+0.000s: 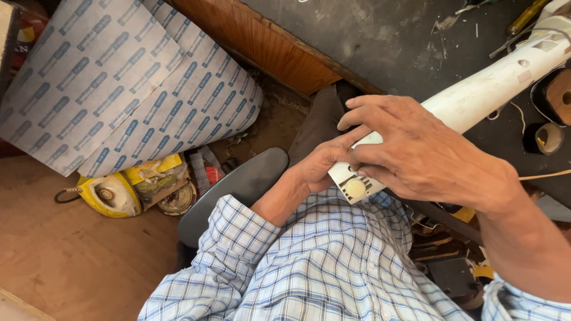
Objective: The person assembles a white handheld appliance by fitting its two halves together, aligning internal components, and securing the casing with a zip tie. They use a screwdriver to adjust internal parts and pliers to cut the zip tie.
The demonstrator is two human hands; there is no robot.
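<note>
Both hands meet over the near end of a long white plastic housing (476, 95), which slants from the dark worktop's (380, 41) near edge up toward its far right corner; the housing's near end overhangs the edge above the person's lap. The left hand (315, 169) is closed around that end from below, thumb against its slotted face, just beside a round cream knob (355, 188); the right hand (416, 151) lies over the top, fingers (369, 110) spread and curled down on the housing, clamping it. Rolls of tape (548, 138) sit by the worktop's right edge, near the housing; a yellow-handled screwdriver (526, 16) lies at the far right corner. On the floor to the left, large printed sheets (113, 83) lean over a yellow and white appliance (110, 195).
</note>
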